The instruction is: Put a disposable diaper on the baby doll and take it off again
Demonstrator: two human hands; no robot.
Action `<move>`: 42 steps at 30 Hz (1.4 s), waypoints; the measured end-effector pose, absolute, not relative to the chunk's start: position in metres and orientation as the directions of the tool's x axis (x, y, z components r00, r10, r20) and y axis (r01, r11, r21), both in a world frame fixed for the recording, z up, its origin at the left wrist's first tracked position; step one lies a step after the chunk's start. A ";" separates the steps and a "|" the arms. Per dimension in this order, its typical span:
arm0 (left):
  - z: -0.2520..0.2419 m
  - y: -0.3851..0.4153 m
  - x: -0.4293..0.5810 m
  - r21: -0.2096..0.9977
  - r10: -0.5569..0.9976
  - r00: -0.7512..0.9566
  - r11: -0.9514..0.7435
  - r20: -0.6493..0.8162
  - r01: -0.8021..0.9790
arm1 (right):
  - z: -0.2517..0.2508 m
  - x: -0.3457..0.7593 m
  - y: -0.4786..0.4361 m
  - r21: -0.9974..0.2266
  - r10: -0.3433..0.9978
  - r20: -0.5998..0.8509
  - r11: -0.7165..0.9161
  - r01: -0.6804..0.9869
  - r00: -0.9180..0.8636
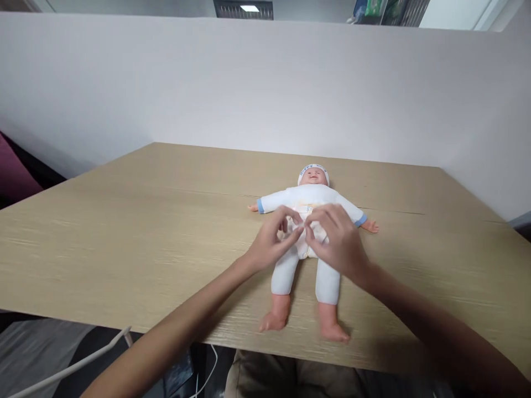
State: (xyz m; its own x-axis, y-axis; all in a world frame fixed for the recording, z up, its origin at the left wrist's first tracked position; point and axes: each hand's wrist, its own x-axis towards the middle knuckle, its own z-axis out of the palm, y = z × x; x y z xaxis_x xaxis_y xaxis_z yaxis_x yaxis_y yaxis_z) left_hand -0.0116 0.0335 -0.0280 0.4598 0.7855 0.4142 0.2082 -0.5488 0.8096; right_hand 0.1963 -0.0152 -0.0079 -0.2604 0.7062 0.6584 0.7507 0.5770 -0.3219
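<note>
My two hands meet over the middle of a baby doll (316, 194), which lies face up on the table (124, 237), its head away from me and its feet (274, 320) toward the near edge. Its arms are spread out to the sides and its legs lie a little apart.

My left hand (274, 237) is at the doll's waist with the fingers bent and the thumb just short of the index fingertip, a narrow gap between them. My right hand (338, 240) mirrors it, thumb and fingers curled into a loose ring, the tips of both hands almost meeting. The grip is partly closed on each side; I cannot tell whether any cloth is pinched in either, as the fingertips are small and blurred. Right under them is what looks like a white diaper (307, 253) around the doll's hips, over its white suit (286, 273).

The suit has blue cuffs (260, 205), and a white cap (313, 167) with blue lettering covers the head. Behind the table stands a pale partition (265, 88); my trousers (261, 377) show below the near edge.
</note>
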 end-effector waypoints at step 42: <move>-0.065 0.007 -0.015 0.760 0.841 0.491 -0.469 0.229 0.449 | -0.078 0.209 -0.057 -0.715 0.953 0.300 0.208 0.668 0.025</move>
